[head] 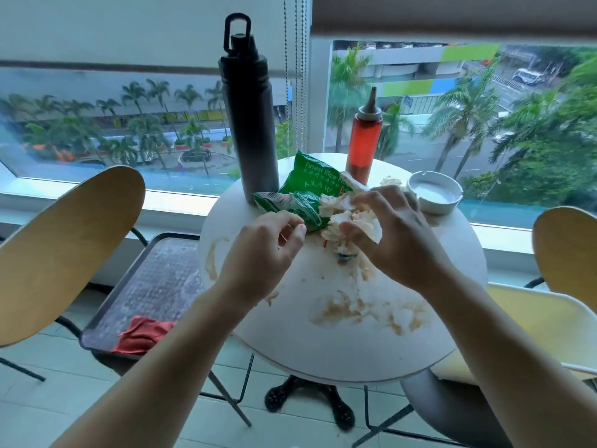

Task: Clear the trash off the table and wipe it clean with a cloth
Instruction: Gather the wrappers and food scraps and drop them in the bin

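Observation:
A round white table (342, 344) carries brown smears across its near half. At its middle lies a green noodle wrapper (303, 192) with crumpled white tissue (352, 221) beside it. My right hand (397, 234) is shut on the tissue, lifted a little off the tabletop. My left hand (268, 247) pinches a small thin scrap between thumb and fingers, just left of the wrapper. A red cloth (142, 334) lies on a dark tray (155, 279) to the left of the table.
A tall black bottle (248, 124) and a red sauce bottle (363, 143) stand at the table's far side, a white ashtray (434, 192) at far right. Wooden chairs (61, 244) flank the table, another chair (568, 257) on the right. A window lies beyond.

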A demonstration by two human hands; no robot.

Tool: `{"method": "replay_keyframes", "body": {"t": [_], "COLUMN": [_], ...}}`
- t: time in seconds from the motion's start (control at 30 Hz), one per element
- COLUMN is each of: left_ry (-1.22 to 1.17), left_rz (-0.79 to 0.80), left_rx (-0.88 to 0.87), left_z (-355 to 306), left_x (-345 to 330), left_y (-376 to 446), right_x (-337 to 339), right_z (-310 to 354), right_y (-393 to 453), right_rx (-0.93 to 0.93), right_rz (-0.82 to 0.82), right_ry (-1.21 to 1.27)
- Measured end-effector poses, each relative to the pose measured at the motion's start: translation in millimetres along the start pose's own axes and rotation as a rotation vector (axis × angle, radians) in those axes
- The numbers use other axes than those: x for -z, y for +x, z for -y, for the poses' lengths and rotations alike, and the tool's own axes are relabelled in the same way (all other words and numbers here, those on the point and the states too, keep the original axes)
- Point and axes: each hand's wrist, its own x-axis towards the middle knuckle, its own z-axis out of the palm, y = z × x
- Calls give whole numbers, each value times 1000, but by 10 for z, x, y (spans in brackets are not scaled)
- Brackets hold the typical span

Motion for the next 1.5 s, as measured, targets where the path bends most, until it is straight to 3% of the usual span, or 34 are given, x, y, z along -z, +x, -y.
{"method": "replay_keyframes", "body": {"t": [0.17, 0.37, 0.73, 1.23, 1.5], "left_ry": [8, 59, 253, 585, 594], "left_rz": [-27, -46, 111, 227, 189], "left_rx": [-3, 33, 17, 51, 63], "left_z": [33, 61, 197, 230, 222], "left_x": [-60, -163, -336, -423, -434], "left_y": [168, 375, 672, 705, 644], "right_x": [14, -99, -192, -222, -174], "right_z": [-46, -130, -289, -344, -324], "right_y": [260, 434, 504, 488, 429], "right_rx": [-38, -50, 2, 40, 88], "right_rz": [272, 431, 420, 371, 366], "right_ry": [-121, -188, -285, -176, -189]}}
